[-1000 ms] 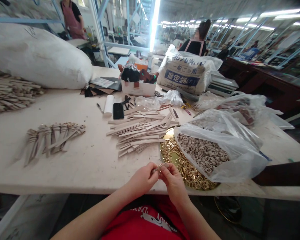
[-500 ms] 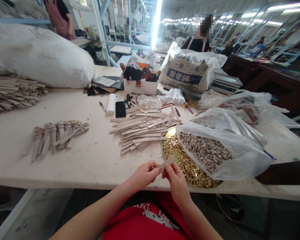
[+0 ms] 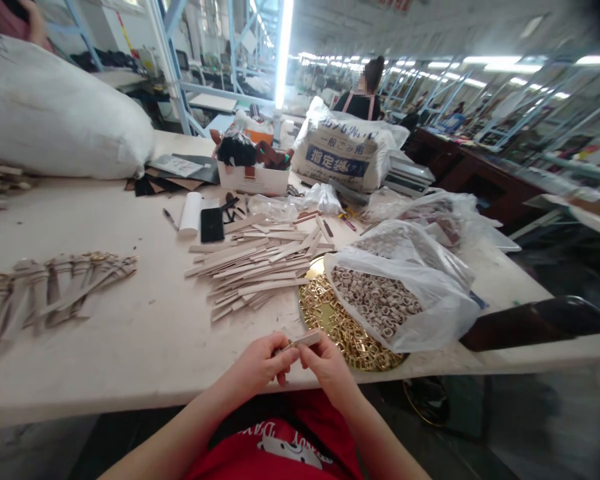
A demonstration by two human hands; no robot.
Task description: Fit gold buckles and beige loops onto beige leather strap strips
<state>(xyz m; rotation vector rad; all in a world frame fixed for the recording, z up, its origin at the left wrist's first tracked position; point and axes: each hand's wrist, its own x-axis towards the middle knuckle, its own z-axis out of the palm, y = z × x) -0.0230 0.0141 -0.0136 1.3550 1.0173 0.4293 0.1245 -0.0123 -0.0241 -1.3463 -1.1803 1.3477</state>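
Near the table's front edge, a short beige strap is pinched between both my hands. My left hand grips its left end, where a small piece of metal seems to show between the fingers. The thumb and fingers of my right hand close on the strap's other end. Just beyond lies a round tray covered with gold buckles. Partly over it rests a clear plastic bag of small beige loops. A loose pile of beige strips lies ahead of my hands.
At left are straps with metal fittings and a big white sack. Farther back are a phone, a paper roll, a white box and a printed bag. A person is behind.
The camera view has turned right, so the table's things appear farther left. Both hands keep hold of the strap, which now lies flatter between closer fingers.
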